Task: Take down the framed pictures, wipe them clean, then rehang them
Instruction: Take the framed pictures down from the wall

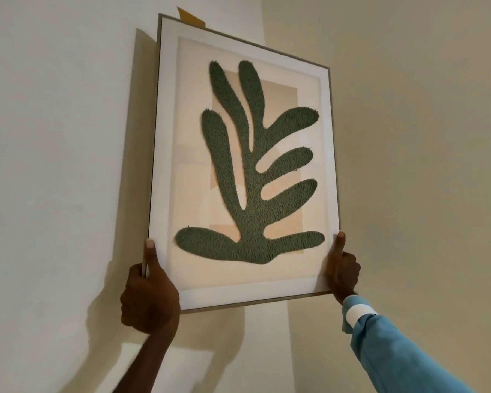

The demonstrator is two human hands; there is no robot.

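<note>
**Framed picture held up at wall, both hands clamped on lower edges**

Found left thumb (pixel 150 251) laid upright on the front of the left edge, remaining fingers curled round behind that edge. Found right thumb (pixel 339 245) likewise upright on the right edge, fingers folded round it. Recorded left hand (pixel 149 296) gripping near the lower left corner and right hand (pixel 343 272) near the lower right corner.

Noted framed picture (pixel 241 165) raised overhead, close before the pale wall (pixel 54 137), beside a room corner, and casting a shadow to its left. Unable to tell whether it touches the wall.

Noted a green leaf shape (pixel 250 194) on a beige ground. Noted a yellow tab (pixel 190 17) showing above the top edge. Noted a blue sleeve (pixel 394 350) with a white band (pixel 362 314) on the right arm.
</note>
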